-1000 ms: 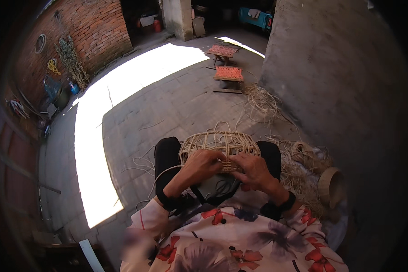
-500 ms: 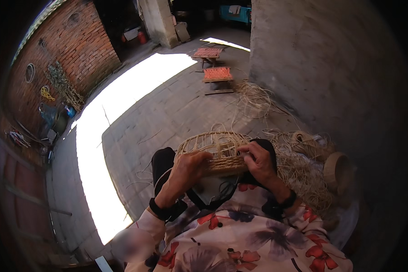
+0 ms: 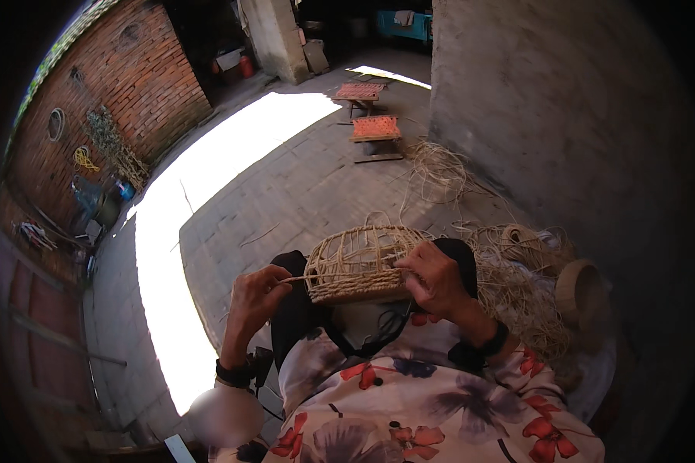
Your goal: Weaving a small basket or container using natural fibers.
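Basket (image 3: 355,288) part-woven btwn L hand (image 3: 255,301) & R hand (image 3: 438,282), gappy beyond fingertips. L pinches strand (image 3: 299,278); R grip: can't tell.

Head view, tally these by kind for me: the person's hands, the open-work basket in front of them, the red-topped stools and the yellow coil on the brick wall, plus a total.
Hands: 2, left hand and right hand
Open-work basket: 1
Red-topped stools: 2, nearer stool and farther stool
Yellow coil: 1
Total: 6
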Available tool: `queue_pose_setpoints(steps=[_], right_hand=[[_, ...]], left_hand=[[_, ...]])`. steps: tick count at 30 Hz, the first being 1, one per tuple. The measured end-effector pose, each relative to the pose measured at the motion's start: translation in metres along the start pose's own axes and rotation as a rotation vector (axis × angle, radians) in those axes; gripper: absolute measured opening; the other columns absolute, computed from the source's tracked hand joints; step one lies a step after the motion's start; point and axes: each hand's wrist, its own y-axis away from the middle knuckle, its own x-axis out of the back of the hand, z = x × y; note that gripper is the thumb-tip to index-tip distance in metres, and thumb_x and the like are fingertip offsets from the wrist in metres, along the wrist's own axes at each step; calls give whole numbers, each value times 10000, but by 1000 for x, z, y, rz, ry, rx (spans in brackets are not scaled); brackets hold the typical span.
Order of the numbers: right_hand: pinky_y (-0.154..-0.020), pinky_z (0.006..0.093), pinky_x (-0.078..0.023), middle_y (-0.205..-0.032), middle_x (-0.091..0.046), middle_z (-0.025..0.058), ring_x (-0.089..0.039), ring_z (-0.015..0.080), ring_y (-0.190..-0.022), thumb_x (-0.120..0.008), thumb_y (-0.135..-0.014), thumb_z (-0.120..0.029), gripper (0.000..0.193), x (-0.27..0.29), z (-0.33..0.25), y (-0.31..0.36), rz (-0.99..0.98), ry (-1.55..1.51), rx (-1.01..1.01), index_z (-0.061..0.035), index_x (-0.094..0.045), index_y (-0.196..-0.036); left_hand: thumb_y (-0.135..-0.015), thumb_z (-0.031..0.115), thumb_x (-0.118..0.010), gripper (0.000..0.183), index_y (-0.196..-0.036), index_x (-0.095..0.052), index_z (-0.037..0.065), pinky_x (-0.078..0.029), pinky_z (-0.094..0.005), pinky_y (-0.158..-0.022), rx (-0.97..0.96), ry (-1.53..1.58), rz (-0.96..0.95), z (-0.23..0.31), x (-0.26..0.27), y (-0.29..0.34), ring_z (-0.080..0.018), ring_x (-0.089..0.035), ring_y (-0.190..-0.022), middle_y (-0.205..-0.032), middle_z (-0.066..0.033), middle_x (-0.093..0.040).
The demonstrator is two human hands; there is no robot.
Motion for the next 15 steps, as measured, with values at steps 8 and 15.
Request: queue_pose_setpoints(steps=[8, 15], right_hand=[[-880, 384, -514, -1150, -626, 142, -648, 301, -997, -787, -780, -128, 563, 16, -75, -58, 80, -301, 263, -50, -573, -1294], [-743, 330, -540, -912, -684, 120, -694, 225, -830, -729, -871, -59, 403, -16, -73, -37, -95, -707, -110, -43, -596, -1251]], left_hand=[[-912, 30, -672, 183, -1093, -653, 2, -553, -240, -707, -75, 1239, -192, 60, 5, 11, -111, -660, -751, -941, -66, -675], [-967, 78, -624, 217, -1170, -589, 11, -546, -237, -752, 44, 1496, -95, 65, -23, -5, -107, -667, -809, -957, -60, -677]])
